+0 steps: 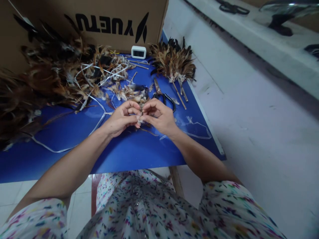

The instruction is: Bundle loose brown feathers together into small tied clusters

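Note:
Near the middle of the blue table (114,152), my left hand (124,118) and my right hand (159,117) meet fingertip to fingertip. Both pinch a small tuft of brown and whitish feathers (140,120), partly hidden by the fingers. Loose feathers (132,93) lie just beyond the hands. Scissors with black handles (158,89) rest open behind my right hand. A white ribbon (99,105) trails across the table to the left of my left hand.
Large brown and black feather heaps (57,73) cover the left side. Feather bundles on sticks (173,61) lie at the back right. A small white digital clock (138,52) stands before a cardboard box (109,10). A wall (239,109) borders the right edge.

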Motion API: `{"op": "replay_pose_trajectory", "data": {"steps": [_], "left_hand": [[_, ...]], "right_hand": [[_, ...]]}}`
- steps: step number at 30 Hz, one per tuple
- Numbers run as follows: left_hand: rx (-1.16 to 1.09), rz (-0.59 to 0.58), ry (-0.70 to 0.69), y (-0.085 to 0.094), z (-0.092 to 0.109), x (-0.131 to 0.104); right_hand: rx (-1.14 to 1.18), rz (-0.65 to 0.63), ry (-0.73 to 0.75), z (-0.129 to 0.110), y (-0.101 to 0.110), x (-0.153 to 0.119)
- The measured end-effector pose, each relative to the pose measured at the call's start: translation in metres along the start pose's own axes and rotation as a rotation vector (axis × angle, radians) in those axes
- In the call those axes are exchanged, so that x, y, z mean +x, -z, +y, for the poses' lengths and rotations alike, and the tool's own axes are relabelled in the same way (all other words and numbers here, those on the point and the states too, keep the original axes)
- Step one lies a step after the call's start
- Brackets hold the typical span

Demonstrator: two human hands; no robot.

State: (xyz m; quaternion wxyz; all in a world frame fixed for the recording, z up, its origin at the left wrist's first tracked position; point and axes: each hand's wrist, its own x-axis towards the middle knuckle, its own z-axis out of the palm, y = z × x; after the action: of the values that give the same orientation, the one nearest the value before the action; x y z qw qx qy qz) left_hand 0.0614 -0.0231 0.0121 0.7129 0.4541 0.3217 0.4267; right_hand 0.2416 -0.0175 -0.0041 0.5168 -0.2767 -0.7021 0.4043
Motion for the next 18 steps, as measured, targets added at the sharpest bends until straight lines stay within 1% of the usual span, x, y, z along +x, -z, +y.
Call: {"op": "replay_pose_trajectory", "data": {"steps": [7, 11, 14, 18], "left_hand": [[0.022, -0.029, 0.022, 0.001, 0.002, -0.001], [0.054, -0.056, 0.013, 0.001, 0.003, -0.001], [0.072, -0.066, -0.015, 0.000, 0.003, -0.001], [0.094, -0.056, -0.081, 0.000, 0.000, -0.001]], "right_hand": [[-0.067, -0.110, 0.029, 0.001, 0.009, 0.003], [-0.111, -0.126, 0.071, -0.002, 0.011, 0.005], [-0.089, -0.118, 0.014, -0.004, 0.010, 0.005], [-0.027, -0.105, -0.113, -0.008, 0.008, 0.004]]}}
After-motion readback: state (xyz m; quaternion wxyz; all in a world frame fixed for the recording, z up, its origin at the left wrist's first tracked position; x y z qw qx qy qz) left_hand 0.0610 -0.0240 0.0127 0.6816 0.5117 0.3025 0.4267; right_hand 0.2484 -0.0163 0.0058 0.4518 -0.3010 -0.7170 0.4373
